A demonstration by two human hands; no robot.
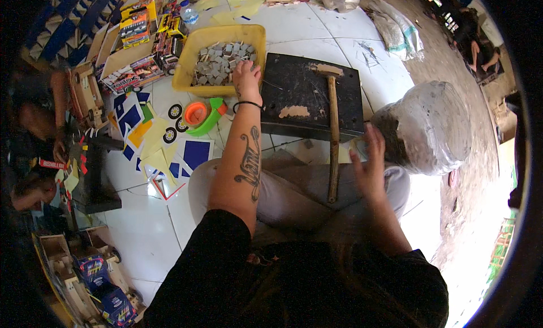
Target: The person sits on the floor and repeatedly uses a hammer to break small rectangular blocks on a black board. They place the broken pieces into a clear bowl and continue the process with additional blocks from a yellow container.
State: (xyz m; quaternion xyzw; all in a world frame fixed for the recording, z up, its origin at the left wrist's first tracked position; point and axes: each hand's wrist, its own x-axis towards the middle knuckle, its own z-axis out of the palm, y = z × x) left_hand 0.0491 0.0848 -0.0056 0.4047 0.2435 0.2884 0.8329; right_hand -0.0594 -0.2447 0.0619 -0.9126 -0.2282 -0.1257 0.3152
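My left hand [247, 80] is over the right side of a yellow plastic tub [181, 73], its fingers curled. What they hold, if anything, is hidden. Inside the tub lie many small grey square pieces [218, 67]. In front of me stands a black block [308, 93] with worn, pale patches on top. A hammer [334, 130] lies across it, its wooden handle reaching back over my lap. Beside the block's near right corner, my right hand [371, 161] is held with fingers apart, not touching the hammer.
A large plastic-wrapped bundle [432, 127] stands right. Left lie paper scraps [150, 135], small black wheels [175, 112], and orange tape [196, 113] by a green dispenser [214, 119]. Toy trucks [136, 28] stand far left; others [107, 283] near left. Another person's hand [59, 149] works at the left edge.
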